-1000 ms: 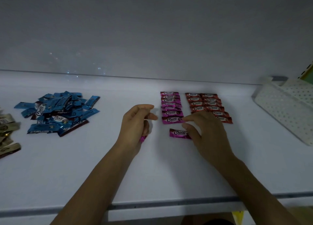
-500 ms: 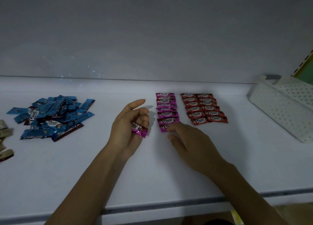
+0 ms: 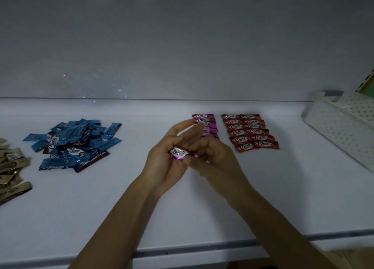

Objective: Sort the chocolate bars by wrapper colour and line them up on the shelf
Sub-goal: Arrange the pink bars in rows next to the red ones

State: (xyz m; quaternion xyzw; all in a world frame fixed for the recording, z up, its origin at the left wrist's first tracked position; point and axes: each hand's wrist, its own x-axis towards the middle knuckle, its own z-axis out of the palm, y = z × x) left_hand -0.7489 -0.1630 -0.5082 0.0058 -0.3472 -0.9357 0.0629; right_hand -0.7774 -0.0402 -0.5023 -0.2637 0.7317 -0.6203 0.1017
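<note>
Pink chocolate bar (image 3: 178, 152), seen from the head camera, sits above the shelf (image 3: 202, 208) in the left hand (image 3: 166, 163). It lies across the palm with its "Choco" label facing up, and that hand's curled fingers (image 3: 183, 125) close loosely round it. The right hand (image 3: 218, 161) meets it from the right, thumb and bent fingertips clamped on the bar's right end. Behind both hands lies the pink row (image 3: 204, 120), and just beside it the red rows (image 3: 251, 131). Well to the left are the blue pile (image 3: 74, 143) and the beige bars (image 3: 12, 167); a white basket (image 3: 344, 127) stands at far right. Half a second ago the right hand pressed flat at the near end of the pink row; it has since lifted to join the left
</note>
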